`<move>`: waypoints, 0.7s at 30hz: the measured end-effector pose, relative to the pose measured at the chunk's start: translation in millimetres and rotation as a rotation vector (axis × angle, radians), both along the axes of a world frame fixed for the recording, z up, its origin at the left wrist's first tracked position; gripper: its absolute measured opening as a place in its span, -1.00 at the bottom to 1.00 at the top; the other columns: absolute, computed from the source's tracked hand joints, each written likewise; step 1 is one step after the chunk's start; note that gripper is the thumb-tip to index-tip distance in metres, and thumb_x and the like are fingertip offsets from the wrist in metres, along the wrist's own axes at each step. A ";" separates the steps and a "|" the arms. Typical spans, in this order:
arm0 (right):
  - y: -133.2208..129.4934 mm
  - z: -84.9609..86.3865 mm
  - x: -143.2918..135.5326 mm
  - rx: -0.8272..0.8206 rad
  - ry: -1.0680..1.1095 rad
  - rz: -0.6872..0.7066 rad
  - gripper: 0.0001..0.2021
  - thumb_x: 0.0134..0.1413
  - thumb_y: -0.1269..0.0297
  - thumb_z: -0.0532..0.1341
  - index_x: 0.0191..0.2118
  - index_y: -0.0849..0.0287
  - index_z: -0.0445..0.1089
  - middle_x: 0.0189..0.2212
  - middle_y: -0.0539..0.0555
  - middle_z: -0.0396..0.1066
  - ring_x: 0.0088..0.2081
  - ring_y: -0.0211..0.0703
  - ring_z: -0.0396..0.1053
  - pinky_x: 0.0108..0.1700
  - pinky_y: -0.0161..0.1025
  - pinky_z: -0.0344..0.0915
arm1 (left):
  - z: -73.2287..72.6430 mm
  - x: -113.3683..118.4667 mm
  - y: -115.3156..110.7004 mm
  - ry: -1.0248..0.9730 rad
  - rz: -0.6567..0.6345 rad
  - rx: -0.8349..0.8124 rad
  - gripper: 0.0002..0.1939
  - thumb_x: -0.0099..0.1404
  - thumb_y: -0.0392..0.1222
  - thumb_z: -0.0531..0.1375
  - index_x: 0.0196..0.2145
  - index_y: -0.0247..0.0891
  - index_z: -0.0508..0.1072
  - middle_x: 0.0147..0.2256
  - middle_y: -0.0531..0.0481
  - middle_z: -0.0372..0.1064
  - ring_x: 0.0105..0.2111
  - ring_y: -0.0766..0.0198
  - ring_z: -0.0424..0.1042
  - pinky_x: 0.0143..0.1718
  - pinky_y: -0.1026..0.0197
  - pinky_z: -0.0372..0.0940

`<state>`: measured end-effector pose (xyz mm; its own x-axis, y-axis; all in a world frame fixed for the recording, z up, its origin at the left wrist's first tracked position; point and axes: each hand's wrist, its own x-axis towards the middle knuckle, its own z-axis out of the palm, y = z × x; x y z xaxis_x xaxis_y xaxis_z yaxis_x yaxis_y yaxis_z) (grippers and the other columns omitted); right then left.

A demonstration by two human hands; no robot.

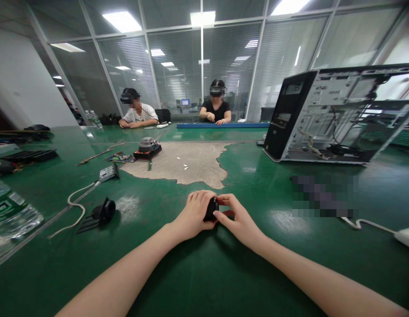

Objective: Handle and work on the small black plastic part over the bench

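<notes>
A small black part (211,210), too small to name, is held between my two hands just above the green table (191,281), near the middle of the view. My left hand (198,211) is wrapped round its left side, with the fingers over the top and the thumb beneath. On the right side, my right hand (233,214) pinches the part's edge between thumb and fingers. The far ends of my left fingers are partly hidden behind the part.
An open computer case (292,119) stands at the right. Leftward lie a black fan-like part (105,211), a metal bracket (107,172), a cooler (147,147) and a water bottle (13,209). Two people (138,113) (216,108) sit across the table.
</notes>
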<state>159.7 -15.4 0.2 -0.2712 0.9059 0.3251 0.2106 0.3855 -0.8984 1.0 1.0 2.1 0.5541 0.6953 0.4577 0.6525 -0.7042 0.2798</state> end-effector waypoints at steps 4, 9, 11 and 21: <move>-0.6 1.3 -0.7 -0.089 -0.014 0.050 -0.77 -0.05 0.36 0.11 -0.20 0.14 0.15 -0.26 0.05 0.24 -0.25 -0.23 0.30 -0.28 -0.25 0.32 | 1.7 -0.7 -1.1 0.001 0.001 -0.010 -0.40 -0.08 -0.30 0.18 -0.06 -0.21 0.07 -0.11 -0.08 0.15 -0.07 0.11 0.12 -0.06 0.06 0.01; -2.9 1.3 0.5 0.088 -0.029 0.019 -0.84 -0.07 0.38 0.13 -0.28 0.13 0.21 -0.24 0.04 0.21 -0.16 -0.20 0.25 -0.25 -0.27 0.31 | 3.1 -1.6 -2.1 0.014 -0.012 -0.010 -0.38 -0.08 -0.30 0.18 -0.04 -0.22 0.05 -0.09 -0.09 0.13 -0.06 0.11 0.11 -0.05 0.06 0.00; -2.6 0.9 0.9 0.103 -0.028 0.005 -0.86 -0.06 0.37 0.13 -0.30 0.14 0.23 -0.23 0.05 0.20 -0.15 -0.19 0.24 -0.25 -0.27 0.31 | 2.7 -1.4 -1.9 0.009 -0.007 -0.003 -0.39 -0.06 -0.29 0.18 -0.04 -0.22 0.05 -0.09 -0.10 0.14 -0.06 0.11 0.11 -0.05 0.06 0.01; -2.1 1.3 0.8 -0.059 -0.031 0.046 -0.78 -0.05 0.35 0.12 -0.21 0.13 0.16 -0.28 0.04 0.26 -0.26 -0.23 0.30 -0.26 -0.24 0.33 | 4.2 -1.2 -2.4 0.005 -0.013 -0.018 -0.39 -0.07 -0.30 0.18 -0.05 -0.20 0.06 -0.10 -0.09 0.14 -0.07 0.10 0.12 -0.06 0.04 0.02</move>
<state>160.5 -17.5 1.5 -0.3226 0.9095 0.2622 0.2219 0.3420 -0.9131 -0.2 -1.4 6.3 0.5654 0.6962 0.4424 0.6450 -0.7074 0.2889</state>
